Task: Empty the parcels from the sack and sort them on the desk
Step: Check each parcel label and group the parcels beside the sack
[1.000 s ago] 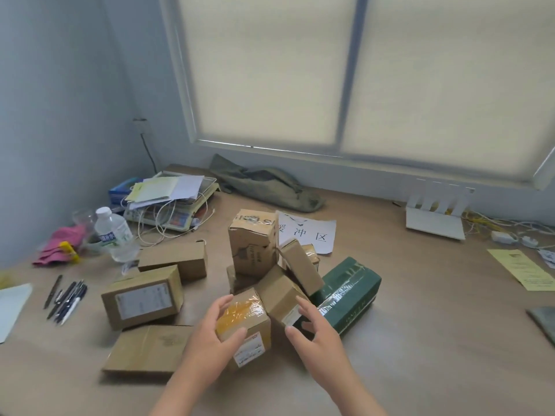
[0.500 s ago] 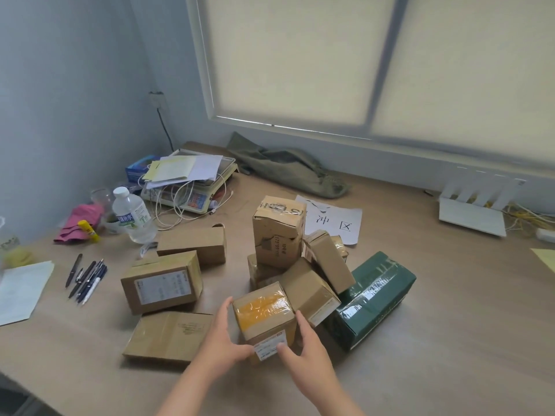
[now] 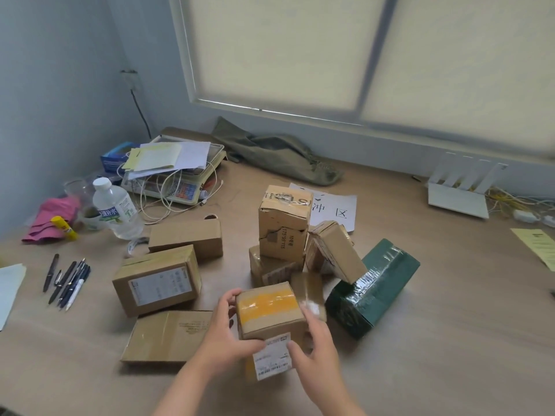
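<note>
Left hand and right hand clasp one small brown cardboard parcel striped with yellow tape; behind it, one blurred brown box, partly hidden, beside one dark green box.

both hands on small box w/ yellow tape: left hand grips left side, right hand grips right | green parcel just right | labelled box left | sack flat by window | desk

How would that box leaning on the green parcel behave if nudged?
The leaning box would probably slide or topple: it rests tilted on the green parcel, whose glossy wrap looks slippery. Its cardboard seems stiff.
</note>
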`<state>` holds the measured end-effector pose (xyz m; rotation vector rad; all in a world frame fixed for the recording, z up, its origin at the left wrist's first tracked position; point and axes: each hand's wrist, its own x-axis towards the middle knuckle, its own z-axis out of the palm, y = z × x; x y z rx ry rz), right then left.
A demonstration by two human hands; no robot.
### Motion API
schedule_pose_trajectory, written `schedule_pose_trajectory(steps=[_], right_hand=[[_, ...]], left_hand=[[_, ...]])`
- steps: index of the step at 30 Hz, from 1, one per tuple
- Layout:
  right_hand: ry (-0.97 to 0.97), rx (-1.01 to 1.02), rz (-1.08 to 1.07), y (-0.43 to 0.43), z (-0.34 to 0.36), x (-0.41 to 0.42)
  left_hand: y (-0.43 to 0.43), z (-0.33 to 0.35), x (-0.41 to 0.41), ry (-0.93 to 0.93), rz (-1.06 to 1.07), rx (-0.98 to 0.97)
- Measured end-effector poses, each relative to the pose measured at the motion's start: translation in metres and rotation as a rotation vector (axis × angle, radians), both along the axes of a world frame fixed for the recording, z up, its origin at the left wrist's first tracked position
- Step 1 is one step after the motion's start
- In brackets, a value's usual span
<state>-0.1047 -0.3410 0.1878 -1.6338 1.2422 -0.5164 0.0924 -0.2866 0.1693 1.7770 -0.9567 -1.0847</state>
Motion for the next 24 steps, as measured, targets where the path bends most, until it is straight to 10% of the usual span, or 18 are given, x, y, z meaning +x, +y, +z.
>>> schedule_pose_trajectory(steps=[14, 24], right_hand=[[-0.299, 0.215, -0.127, -0.016, 0.062, -0.056], [-0.585, 0.374, -0.277, -0.011, 0.082, -0.105]], left_hand=[[-0.013, 0.065, -0.044, 0.451, 0.228, -0.117], [-0.022, 0.067, -0.094, 0.658, 0.009, -0.052]])
